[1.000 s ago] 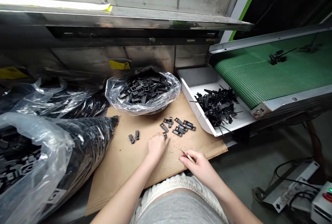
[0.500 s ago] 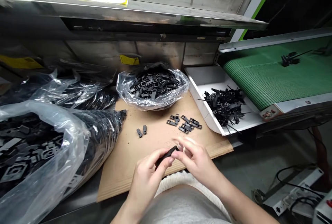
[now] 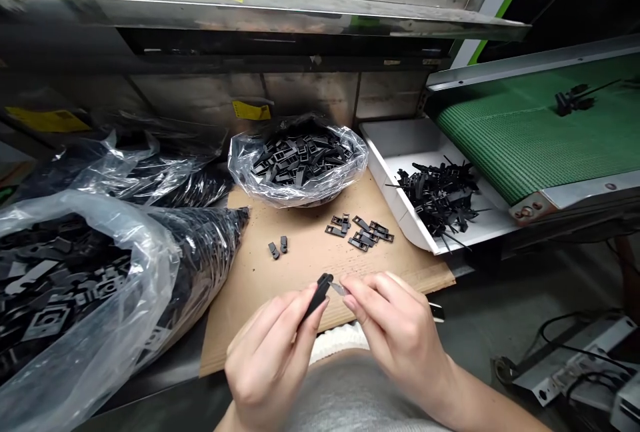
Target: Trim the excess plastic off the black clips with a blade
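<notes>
Above the near edge of the cardboard sheet (image 3: 225, 325), the left hand's (image 3: 273, 345) fingers pinch a tilted black part (image 3: 317, 297); the right hand's (image 3: 403, 329) fingers pinch a knife (image 3: 339, 289), its blade just beside the part's upper end. Farther on lie two small pieces (image 3: 273, 251), then loose black clips (image 3: 367, 237) toward the right edge. An open plastic bag (image 3: 243, 172) of clips stands at the far edge.

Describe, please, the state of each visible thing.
Left grip: closed on tilted black part
Right grip: closed on knife
Knife: blade exposed
Middle bag: open, filled
Front-left bag: open, filled
White tray: partly filled
Green belt: bearing black pieces
Loose parts: scattered on cardboard
</notes>
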`<state>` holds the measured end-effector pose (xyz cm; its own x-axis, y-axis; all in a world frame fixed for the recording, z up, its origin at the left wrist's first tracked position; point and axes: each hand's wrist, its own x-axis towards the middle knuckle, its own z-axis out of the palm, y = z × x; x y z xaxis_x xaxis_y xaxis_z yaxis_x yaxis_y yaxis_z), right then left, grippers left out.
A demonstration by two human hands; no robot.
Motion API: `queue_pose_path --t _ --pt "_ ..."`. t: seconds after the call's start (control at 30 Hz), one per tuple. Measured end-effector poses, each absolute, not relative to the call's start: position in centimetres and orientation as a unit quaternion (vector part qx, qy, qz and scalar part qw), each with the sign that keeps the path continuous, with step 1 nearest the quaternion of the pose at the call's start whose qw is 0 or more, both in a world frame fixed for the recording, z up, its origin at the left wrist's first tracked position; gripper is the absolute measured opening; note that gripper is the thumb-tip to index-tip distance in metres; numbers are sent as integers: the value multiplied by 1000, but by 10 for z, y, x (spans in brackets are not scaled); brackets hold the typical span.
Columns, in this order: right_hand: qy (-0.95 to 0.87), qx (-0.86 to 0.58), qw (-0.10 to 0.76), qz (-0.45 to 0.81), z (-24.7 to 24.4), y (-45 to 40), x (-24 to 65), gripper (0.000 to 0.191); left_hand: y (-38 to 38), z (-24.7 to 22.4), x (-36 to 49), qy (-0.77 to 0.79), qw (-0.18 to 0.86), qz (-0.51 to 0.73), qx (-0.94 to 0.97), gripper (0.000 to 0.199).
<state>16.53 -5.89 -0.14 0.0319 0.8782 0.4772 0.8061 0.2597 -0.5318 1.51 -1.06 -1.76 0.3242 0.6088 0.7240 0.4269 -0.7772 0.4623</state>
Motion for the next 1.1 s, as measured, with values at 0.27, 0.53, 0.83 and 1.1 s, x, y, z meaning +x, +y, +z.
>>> queue_pose_path --t 0.27,0.53,0.83,1.1 --pt "-691 -610 380 78 -1 -60 167 23 -12 -18 16 316 78 487 810 30" --pt "-695 -612 371 66 1 -59 168 23 -14 -18 17 312 65 488 813 28" --pt "-671 -644 368 25 -10 -48 180 24 -12 -19 18 306 58 487 816 29" --pt "-589 -621 478 195 -6 -42 199 22 -14 -19 14 323 77 493 804 33"
